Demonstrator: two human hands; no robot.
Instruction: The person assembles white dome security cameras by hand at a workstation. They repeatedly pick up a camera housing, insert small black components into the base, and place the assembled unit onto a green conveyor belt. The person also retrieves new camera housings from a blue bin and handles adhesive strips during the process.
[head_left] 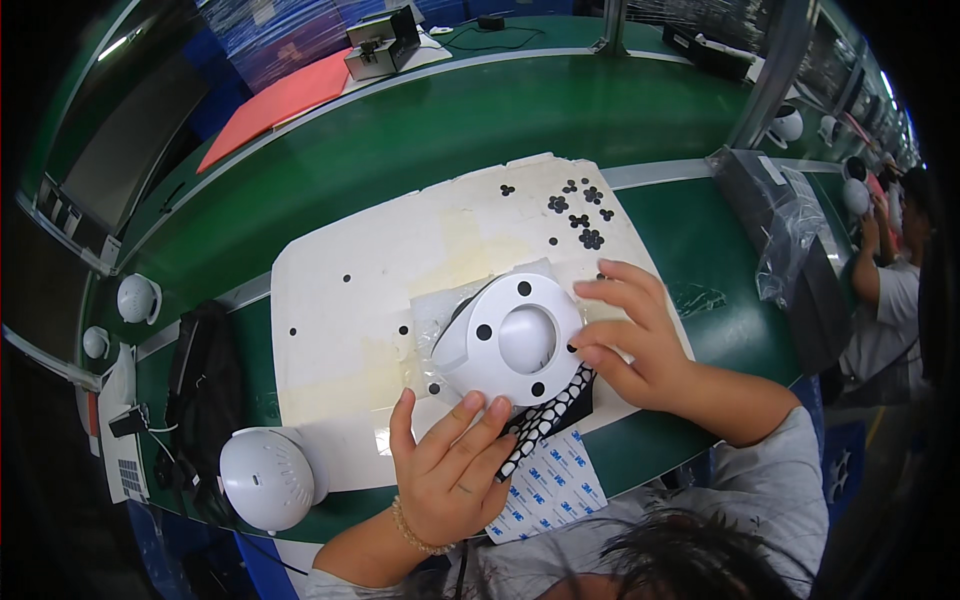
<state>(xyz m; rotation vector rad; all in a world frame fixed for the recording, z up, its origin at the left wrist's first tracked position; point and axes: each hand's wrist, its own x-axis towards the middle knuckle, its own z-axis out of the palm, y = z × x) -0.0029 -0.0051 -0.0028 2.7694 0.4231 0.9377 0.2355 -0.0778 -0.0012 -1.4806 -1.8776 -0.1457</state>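
A white rounded housing (470,365) with a ring-shaped face lies on a clear plastic bag (428,312). Black round pads (484,332) dot the ring around its opening. My right hand (640,345) is at the ring's right edge, thumb and a finger pinched at a small black pad (572,348), the index finger raised. From below, my left hand (450,470) rests fingertips against the housing's lower rim. Its inner fingers grip a black sheet with white round holes (540,422); its thumb is hidden.
A pale board (340,240) lies under the work, with black pad scraps (590,238) at its far right. White-and-blue printed backing paper (550,490) is near me. Another white device (268,478) stands at left; a grey box (770,220) is at right. A co-worker (890,290) sits beyond.
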